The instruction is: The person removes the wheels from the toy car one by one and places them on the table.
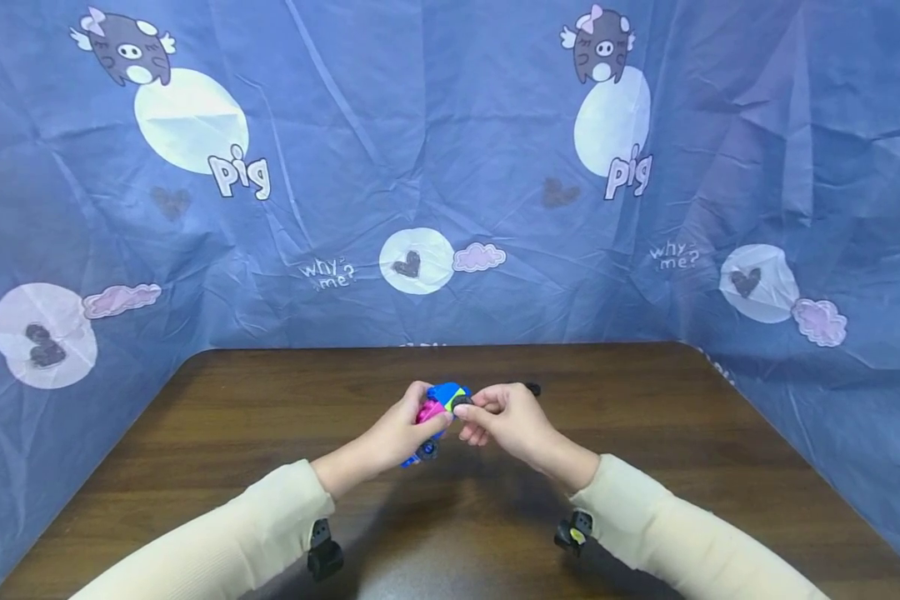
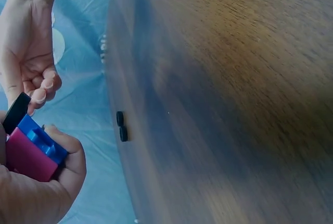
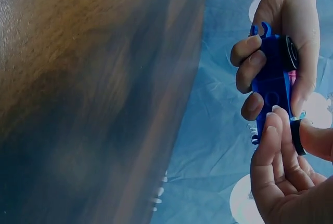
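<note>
Above the middle of the table, my left hand [image 1: 390,429] grips a blue and pink toy car [image 1: 431,411]. The right wrist view shows its flat blue underside [image 3: 271,86], with the fingers curled round it. One black wheel [image 3: 290,53] sits on the car's side near the hooked end. At the other end, my right hand [image 1: 517,425] pinches a second black wheel [image 3: 297,136] between thumb and fingers, against the car's side. Whether this wheel is seated on its axle cannot be told. Fingers partly cover the car in every view.
Two small black wheels [image 2: 122,126] lie together on the brown wooden table [image 1: 285,400], near its far edge, beyond my right hand. A blue printed cloth [image 1: 420,183] hangs behind and at both sides of the table.
</note>
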`<move>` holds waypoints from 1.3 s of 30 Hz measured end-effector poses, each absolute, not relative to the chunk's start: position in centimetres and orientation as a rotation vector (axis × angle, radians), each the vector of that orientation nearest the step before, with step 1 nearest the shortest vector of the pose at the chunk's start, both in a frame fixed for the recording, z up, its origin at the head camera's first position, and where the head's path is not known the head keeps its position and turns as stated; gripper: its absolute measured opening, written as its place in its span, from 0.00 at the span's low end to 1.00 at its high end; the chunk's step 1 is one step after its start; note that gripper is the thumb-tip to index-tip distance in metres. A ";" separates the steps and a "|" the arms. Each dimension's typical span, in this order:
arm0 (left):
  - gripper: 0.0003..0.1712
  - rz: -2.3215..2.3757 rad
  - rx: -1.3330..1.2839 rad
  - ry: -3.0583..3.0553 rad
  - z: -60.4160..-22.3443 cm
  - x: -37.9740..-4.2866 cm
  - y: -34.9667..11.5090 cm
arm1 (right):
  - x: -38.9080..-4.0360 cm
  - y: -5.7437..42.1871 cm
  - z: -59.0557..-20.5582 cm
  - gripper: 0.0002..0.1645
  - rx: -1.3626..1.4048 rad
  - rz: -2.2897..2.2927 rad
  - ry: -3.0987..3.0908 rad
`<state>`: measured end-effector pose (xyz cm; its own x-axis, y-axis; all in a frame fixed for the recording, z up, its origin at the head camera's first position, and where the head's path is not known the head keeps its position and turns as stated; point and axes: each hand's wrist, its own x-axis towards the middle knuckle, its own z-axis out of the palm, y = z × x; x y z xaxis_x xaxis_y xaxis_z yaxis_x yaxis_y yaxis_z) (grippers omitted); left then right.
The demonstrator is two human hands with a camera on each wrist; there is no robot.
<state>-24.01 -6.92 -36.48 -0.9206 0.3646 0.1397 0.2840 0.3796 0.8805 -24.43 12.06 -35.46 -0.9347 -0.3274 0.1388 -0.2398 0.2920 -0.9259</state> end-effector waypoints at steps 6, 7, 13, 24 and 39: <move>0.21 1.590 0.563 2.548 -36.5 -24.3 -6.6 | -24.4 12.0 -35.1 0.14 -0.525 -1.708 2.543; 0.21 1.590 0.558 2.549 -36.5 -24.3 -6.6 | -24.5 12.0 -35.1 0.14 -0.524 -1.706 2.549; 0.20 1.595 0.508 2.590 -36.5 -24.3 -6.5 | -24.9 11.8 -35.5 0.13 -0.551 -1.669 2.629; 0.22 1.659 0.439 2.524 -35.8 -24.2 -7.0 | -25.1 11.7 -34.9 0.15 -0.416 -1.872 2.490; 0.23 1.730 0.352 2.480 -36.2 -23.8 -7.1 | -25.3 12.2 -34.1 0.15 -0.326 -2.053 2.202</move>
<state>-23.82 -7.05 -36.25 -0.9686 0.2431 0.0523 0.1331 0.3289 0.9349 -25.33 12.19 -34.12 -0.9704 -0.2331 0.0631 -0.0793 0.0608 -0.9950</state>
